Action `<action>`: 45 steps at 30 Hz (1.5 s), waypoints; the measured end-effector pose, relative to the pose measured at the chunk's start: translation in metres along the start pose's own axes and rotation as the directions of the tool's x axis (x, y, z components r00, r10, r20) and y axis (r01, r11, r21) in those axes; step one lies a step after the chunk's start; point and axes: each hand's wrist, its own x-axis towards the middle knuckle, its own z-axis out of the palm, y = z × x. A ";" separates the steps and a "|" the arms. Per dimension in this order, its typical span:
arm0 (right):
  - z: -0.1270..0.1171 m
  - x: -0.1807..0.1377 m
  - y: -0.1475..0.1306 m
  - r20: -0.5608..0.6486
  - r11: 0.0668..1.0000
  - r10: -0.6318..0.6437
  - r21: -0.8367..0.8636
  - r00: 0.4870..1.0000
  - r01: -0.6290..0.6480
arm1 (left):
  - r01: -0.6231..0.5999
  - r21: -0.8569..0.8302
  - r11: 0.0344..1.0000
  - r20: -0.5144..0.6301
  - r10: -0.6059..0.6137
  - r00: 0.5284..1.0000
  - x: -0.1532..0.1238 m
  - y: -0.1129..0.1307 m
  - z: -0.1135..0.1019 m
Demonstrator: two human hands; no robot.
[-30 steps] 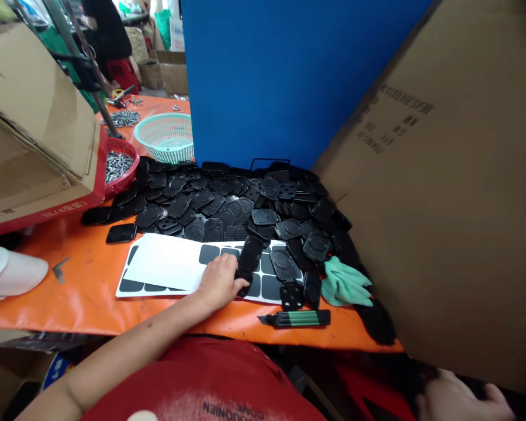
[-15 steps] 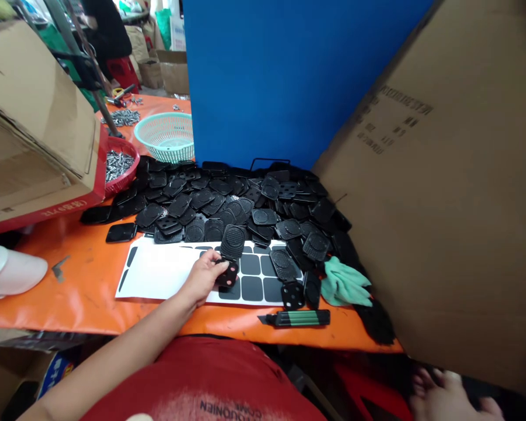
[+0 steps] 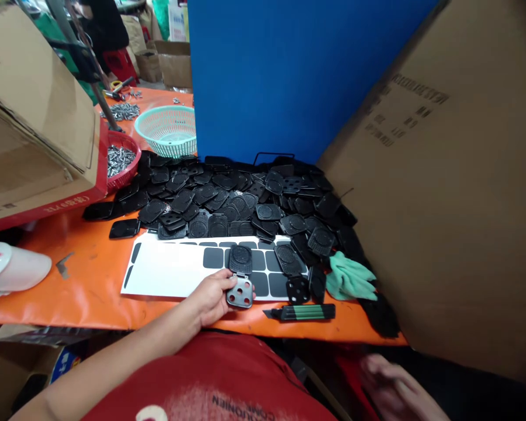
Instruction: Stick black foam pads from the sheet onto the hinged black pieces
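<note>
My left hand (image 3: 214, 297) pinches a black hinged plastic plate (image 3: 240, 260) between thumb and fingers. Its ridged half points away from me, and its half with round holes lies nearest, shining grey in the light. Beneath it is a white sheet of dark rounded-square stickers (image 3: 213, 258), bare white on its left part. My right hand (image 3: 392, 383) hangs below the table edge at the lower right, blurred, so its fingers cannot be made out. Another hinged plate (image 3: 289, 260) rests opened out on the sheet's right end, and a green-and-black utility knife (image 3: 307, 312) lies in front.
A wide heap of black plates (image 3: 228, 199) covers the back of the orange table (image 3: 83, 280). A green cloth (image 3: 350, 276) and a tall cardboard box (image 3: 456, 193) stand right. Leftward are a red basket of metal parts (image 3: 125, 175), a mint basket (image 3: 169, 137) and a white jug (image 3: 21, 269).
My left hand has drawn the plate toward me and slightly right, tilting its holed half into the light. My right hand has moved left, below the table edge. The view has shifted slightly.
</note>
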 end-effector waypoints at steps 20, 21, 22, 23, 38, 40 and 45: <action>0.205 -0.042 -0.036 0.297 1.000 0.017 -0.027 0.955 -0.009 | 0.173 -0.234 0.957 0.067 -0.161 0.985 -0.012 -0.010 0.004; 0.205 -0.041 -0.036 0.291 1.000 0.018 -0.028 0.956 -0.011 | 0.176 -0.232 0.957 0.063 -0.166 0.984 -0.011 -0.010 0.004; 0.205 -0.041 -0.035 0.288 0.999 0.021 -0.031 0.957 -0.013 | 0.176 -0.229 0.957 0.063 -0.166 0.984 -0.011 -0.011 0.003; 0.206 -0.040 -0.035 0.287 0.999 0.025 -0.035 0.958 -0.016 | 0.175 -0.226 0.958 0.066 -0.164 0.984 -0.011 -0.011 0.002; 0.206 -0.028 -0.024 0.288 0.996 0.051 -0.087 0.956 -0.027 | 0.156 -0.231 0.960 0.086 -0.139 0.987 -0.010 -0.014 -0.001; 0.207 -0.031 -0.026 0.284 0.996 0.044 -0.083 0.958 -0.021 | 0.157 -0.233 0.960 0.078 -0.142 0.987 -0.010 -0.014 -0.001; 0.208 -0.033 -0.029 0.302 0.997 0.057 -0.075 0.952 -0.036 | 0.151 -0.235 0.960 0.074 -0.137 0.988 -0.011 -0.014 0.000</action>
